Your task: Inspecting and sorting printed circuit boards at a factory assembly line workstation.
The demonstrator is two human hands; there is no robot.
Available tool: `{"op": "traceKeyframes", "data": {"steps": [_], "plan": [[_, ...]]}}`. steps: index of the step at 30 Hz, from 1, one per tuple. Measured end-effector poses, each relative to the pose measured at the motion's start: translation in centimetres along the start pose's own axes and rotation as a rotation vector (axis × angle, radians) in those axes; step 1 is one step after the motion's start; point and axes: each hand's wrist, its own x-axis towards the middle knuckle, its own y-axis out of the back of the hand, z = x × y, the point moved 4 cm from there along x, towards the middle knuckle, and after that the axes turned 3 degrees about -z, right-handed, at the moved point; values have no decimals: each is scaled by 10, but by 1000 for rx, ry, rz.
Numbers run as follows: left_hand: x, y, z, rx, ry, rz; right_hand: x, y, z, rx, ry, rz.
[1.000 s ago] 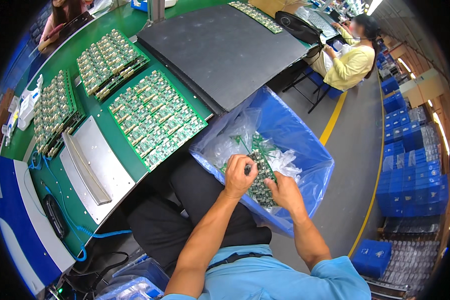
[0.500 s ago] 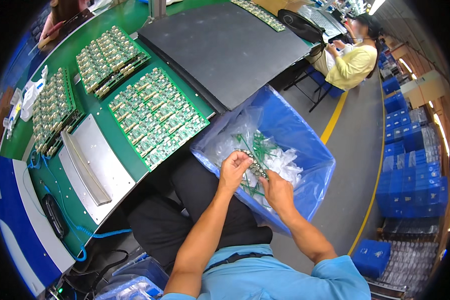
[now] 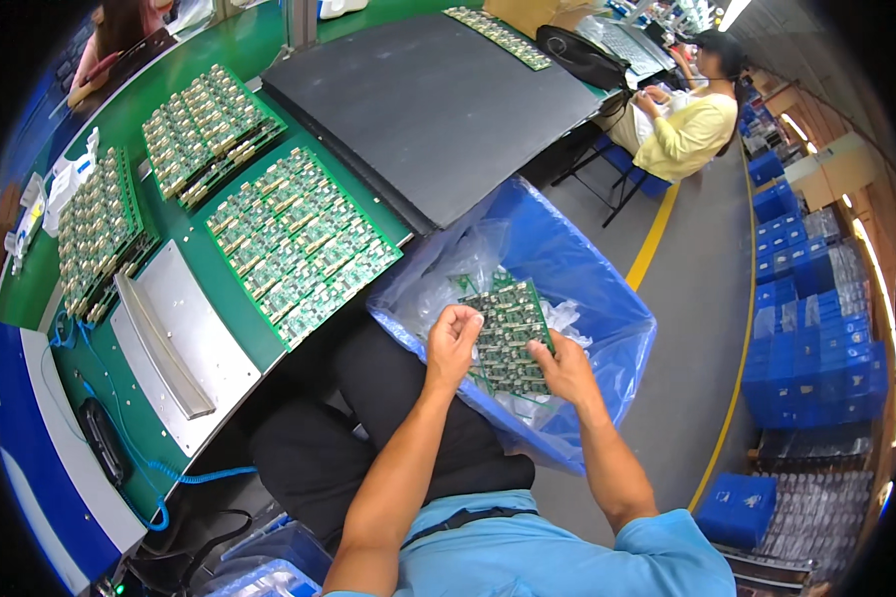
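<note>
A green circuit board panel, crowded with small components, is held between my two hands above a blue bin. My left hand pinches its left edge, fingers bent. My right hand grips the right edge, the thumb lying over the board's face. The board faces up toward me. Under it, clear plastic film and some white scraps show in the lined bin; the board covers much of the contents. A flat board panel lies on the green bench to the left.
Stacked board panels and another leaning stack stand on the bench beside a metal plate with a raised bar. A black mat lies beyond. A seated person in yellow is at the far right, near blue crates.
The board has turned from nearly edge-on to face-up, so its component side now shows. Both hands have stayed on it, over the bin. The whole view has shifted slightly.
</note>
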Motion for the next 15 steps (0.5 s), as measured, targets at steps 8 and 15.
{"op": "traceKeyframes", "data": {"steps": [8,15], "plan": [[1,-2,-2,32,-3,-24,6,0,13,204,125,-52],[1,-6,3,316,-114,41,-8,-2,-13,-172,90,-39]]}}
